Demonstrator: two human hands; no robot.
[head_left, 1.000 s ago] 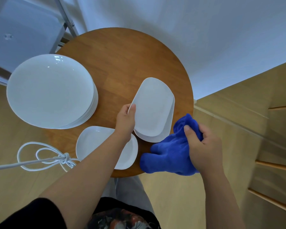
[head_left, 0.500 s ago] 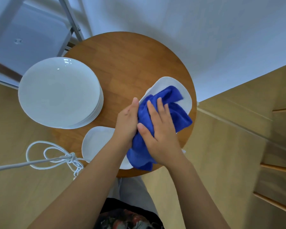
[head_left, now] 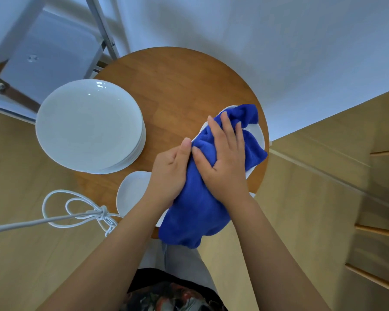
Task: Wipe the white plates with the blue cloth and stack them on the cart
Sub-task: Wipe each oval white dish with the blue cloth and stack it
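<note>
Head cam, looking straight down at a round wooden desk (head_left: 177,86).

Right hand (head_left: 225,162) lies flat on the blue cloth (head_left: 195,212), fingers straight and spread, pressing it down onto an oblong white plate (head_left: 255,133). Most of that plate is buried under the cloth; only its far rim and right edge peek out, near the right edge of the desk. The cloth is bunched up, with one end flopped over the plate's far end and the other hanging off the near edge of the desk.

Left hand (head_left: 169,173) is just beside the right one, with its grip closed on the plate's left edge: thumb on top at the rim, right against the cloth, fingers curled under it. Can't see the fingertips, they're hidden underneath.

A second oblong plate (head_left: 133,191) sits on the near-left part of the desk, partly under the left forearm. A stack of round plates (head_left: 88,126) sits on the left side and hangs over the desk's edge a bit.

The cart (head_left: 43,52) stands past the stack at top left, grey shelf and metal legs. A knotted white cord (head_left: 76,212) crosses in from the left, in front of the wooden floor (head_left: 20,254).
</note>
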